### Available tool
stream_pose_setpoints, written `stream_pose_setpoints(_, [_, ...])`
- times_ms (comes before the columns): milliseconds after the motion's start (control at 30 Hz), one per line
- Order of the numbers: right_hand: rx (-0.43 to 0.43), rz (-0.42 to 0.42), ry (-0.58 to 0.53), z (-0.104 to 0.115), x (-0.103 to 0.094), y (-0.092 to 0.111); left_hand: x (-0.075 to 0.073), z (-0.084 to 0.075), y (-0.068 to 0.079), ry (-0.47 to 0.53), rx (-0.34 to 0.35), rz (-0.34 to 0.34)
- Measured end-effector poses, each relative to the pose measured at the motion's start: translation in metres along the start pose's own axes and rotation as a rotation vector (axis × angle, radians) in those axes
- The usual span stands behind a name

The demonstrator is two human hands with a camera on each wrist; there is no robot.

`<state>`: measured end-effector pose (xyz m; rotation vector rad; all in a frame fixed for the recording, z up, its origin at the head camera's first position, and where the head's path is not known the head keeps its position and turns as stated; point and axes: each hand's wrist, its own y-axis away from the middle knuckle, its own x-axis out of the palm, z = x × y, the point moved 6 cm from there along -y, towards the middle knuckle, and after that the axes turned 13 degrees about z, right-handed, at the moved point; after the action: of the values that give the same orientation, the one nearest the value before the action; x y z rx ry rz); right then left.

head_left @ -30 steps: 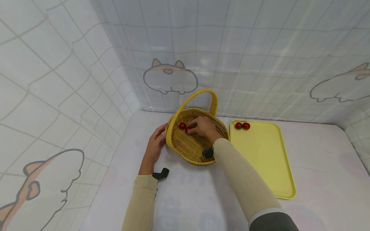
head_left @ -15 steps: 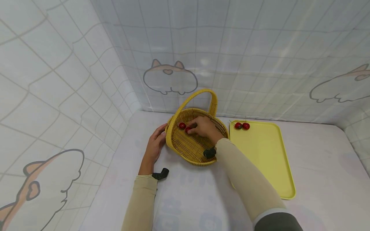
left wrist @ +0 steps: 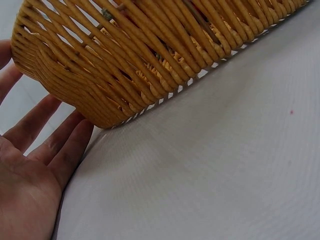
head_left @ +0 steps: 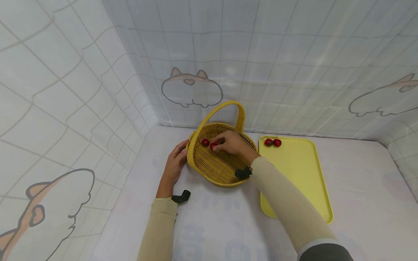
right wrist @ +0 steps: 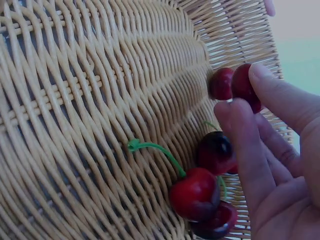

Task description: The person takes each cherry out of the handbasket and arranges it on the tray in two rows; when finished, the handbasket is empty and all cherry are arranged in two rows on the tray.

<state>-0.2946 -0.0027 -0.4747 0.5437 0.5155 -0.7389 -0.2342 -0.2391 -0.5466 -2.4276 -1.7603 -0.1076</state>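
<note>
A yellow wicker basket (head_left: 215, 166) with a tall arched handle stands on the table. My left hand (head_left: 174, 165) rests against its left side, fingers extended along the outer wall, as the left wrist view also shows. Inside the basket, my right hand (head_left: 230, 143) pinches a dark red cherry (right wrist: 244, 88) between thumb and fingertips. Just beyond it is another cherry (right wrist: 221, 83). Several more lie by the basket wall below the hand, including a bright red cherry (right wrist: 195, 194) with a green stem. In the head view the hand hides most of these.
To the right of the basket lies a yellow tray (head_left: 297, 174), with two stemmed cherries (head_left: 272, 142) at its back left corner. My right forearm crosses over the tray's left edge. A white tiled-pattern backdrop (head_left: 277, 90) rises behind and to the left.
My right wrist and forearm have swung slightly to the right, while the fingertips stay on the cherry in about the same place. My left hand and the basket have hardly moved.
</note>
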Motion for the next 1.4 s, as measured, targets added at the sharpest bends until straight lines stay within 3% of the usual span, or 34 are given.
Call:
stream_pose_setpoints(567, [-0.101, 0.019, -0.017, 0.017, -0.015, 0.03, 0.0, -0.002, 0.002, -0.03, 0.003, 0.001])
stream_pose_setpoints(800, [-0.097, 0.011, -0.063, 0.022, -0.023, 0.047, 0.001, -0.002, 0.002, -0.026, 0.014, -0.001])
stream_pose_setpoints(1400, [-0.162, -0.036, -0.15, 0.015, -0.045, 0.082, 0.001, -0.002, 0.001, -0.034, 0.018, 0.01])
